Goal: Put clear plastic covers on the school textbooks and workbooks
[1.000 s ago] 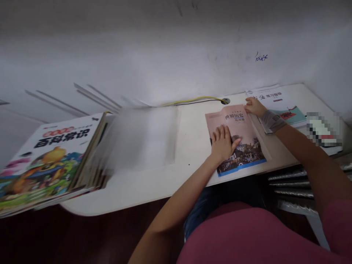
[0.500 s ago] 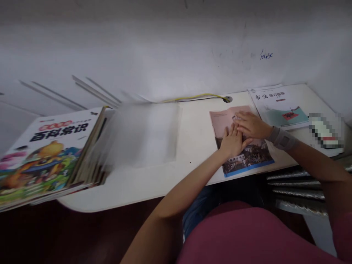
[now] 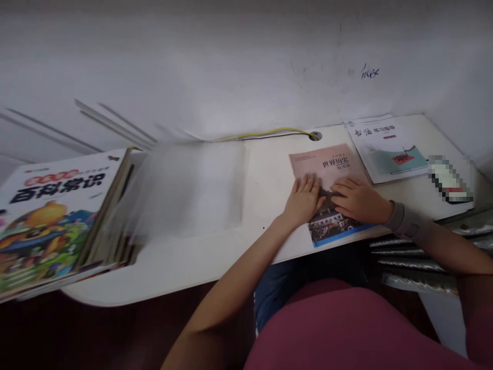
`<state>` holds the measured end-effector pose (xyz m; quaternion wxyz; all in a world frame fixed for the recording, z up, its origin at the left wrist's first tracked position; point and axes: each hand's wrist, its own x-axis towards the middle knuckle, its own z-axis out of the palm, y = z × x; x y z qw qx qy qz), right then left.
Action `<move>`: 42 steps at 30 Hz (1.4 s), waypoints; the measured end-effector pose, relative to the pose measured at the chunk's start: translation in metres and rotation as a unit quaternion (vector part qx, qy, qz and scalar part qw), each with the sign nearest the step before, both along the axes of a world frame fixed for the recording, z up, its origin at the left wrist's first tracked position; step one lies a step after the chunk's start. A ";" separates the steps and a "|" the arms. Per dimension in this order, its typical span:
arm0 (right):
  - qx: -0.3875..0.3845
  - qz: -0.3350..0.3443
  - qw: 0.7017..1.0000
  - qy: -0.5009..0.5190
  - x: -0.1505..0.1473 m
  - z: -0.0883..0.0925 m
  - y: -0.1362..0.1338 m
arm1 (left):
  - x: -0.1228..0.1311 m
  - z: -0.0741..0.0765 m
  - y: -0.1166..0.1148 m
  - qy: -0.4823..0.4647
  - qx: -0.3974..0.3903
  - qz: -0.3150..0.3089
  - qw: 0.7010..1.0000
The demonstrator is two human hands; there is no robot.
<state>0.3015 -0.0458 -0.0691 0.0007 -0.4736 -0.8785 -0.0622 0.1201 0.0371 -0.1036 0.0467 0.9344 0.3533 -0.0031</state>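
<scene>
Left hand (image 3: 304,200): flat on book (image 3: 333,163), fingers (image 3: 308,185) spread, gripping nothing.
Right hand (image 3: 358,199): moved from far corner, now open beside left fingers.
Book: pressed onto surface (image 3: 265,174).

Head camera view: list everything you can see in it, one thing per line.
desk: one, white, across the view
pink textbook: one, pink with a dark photo, desk right of centre, under both hands
workbook: one, white and teal, desk's far right
book stack: one, colourful cartoon cover on top, desk's left end
cable: one, yellow, along the desk's back edge
wall: one, white, behind the desk
wrist band: one, grey, right wrist
left hand: one, flat on the textbook
right hand: one, flat on the textbook, beside the left
</scene>
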 end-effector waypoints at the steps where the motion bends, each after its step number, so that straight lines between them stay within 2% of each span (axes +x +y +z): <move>1: -0.003 -0.002 1.000 0.006 0.001 -0.001 0.000 | 0.002 -0.001 0.000 -0.001 -0.002 -0.001 1.000; 7: -0.034 -0.041 0.999 0.011 0.010 -0.005 0.001 | 0.023 0.000 -0.006 -0.004 -0.008 0.022 1.000; 10: -0.082 -0.069 0.994 0.013 0.019 -0.003 0.007 | 0.030 -0.006 -0.009 0.001 -0.025 0.040 0.999; 12: -0.070 -0.081 0.993 0.045 0.027 -0.004 0.016 | 0.027 -0.012 -0.007 -0.001 -0.022 0.035 0.999; 16: -0.028 -0.089 0.993 0.078 0.040 -0.022 0.044 | 0.013 -0.019 0.000 -0.009 0.005 -0.006 1.000; 21: -0.087 -0.084 0.991 0.053 0.052 -0.056 0.089 | 0.011 -0.020 -0.001 0.007 0.005 -0.016 1.000; 23: -0.075 -0.114 0.987 0.080 0.060 -0.064 0.113 | 0.014 -0.019 -0.003 0.007 0.009 -0.012 1.000; 26: -0.043 -0.200 0.970 0.134 0.072 -0.073 0.148 | 0.017 -0.018 0.000 -0.001 0.004 -0.014 1.000; 29: -0.017 -0.240 0.956 0.166 0.078 -0.083 0.169 | 0.015 -0.018 0.016 -0.029 0.006 0.052 0.998; 32: 0.008 -0.267 0.943 0.197 0.079 -0.091 0.170 | 0.010 -0.023 0.044 -0.038 0.012 0.123 0.992; 35: 0.017 -0.288 0.933 0.215 0.077 -0.095 0.163 | 0.005 -0.027 0.070 -0.022 0.011 0.116 0.993; 37: 0.017 -0.293 0.931 0.217 0.073 -0.094 0.159 | 0.005 -0.026 0.077 -0.012 0.015 0.123 0.992; 40: 0.012 -0.281 0.937 0.206 0.065 -0.088 0.158 | 0.008 -0.021 0.062 0.005 0.035 0.129 0.991; 42: 0.008 -0.267 0.944 0.196 0.057 -0.083 0.156 | 0.011 -0.018 0.035 0.016 0.033 0.075 0.997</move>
